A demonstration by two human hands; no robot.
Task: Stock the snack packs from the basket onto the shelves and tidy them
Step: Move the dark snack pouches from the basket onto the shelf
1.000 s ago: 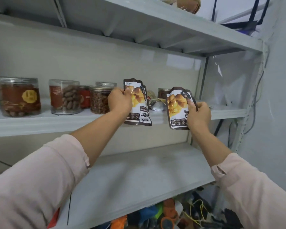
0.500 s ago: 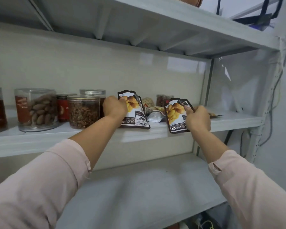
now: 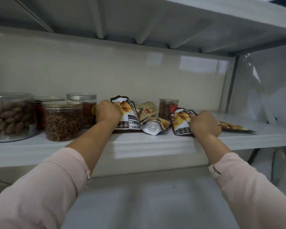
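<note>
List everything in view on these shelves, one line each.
Jars: five, clear, brown or red contents; four left, one centre-back, middle shelf.
Held packs: two, dark with yellow print, upright on that shelf.
Loose packs: three; beige at back, silver-bottomed lying centre, one flat right.
Other shelves: two, grey; one above, one below.
Sleeves: two, pink, foreground.
Left grip: one, bare, holds the left pack.
Right grip: one, bare, holds the right pack.

No legible text: only blurred, indistinct Chinese characters on the white band of the left snack pack [image 3: 129, 119].
</note>
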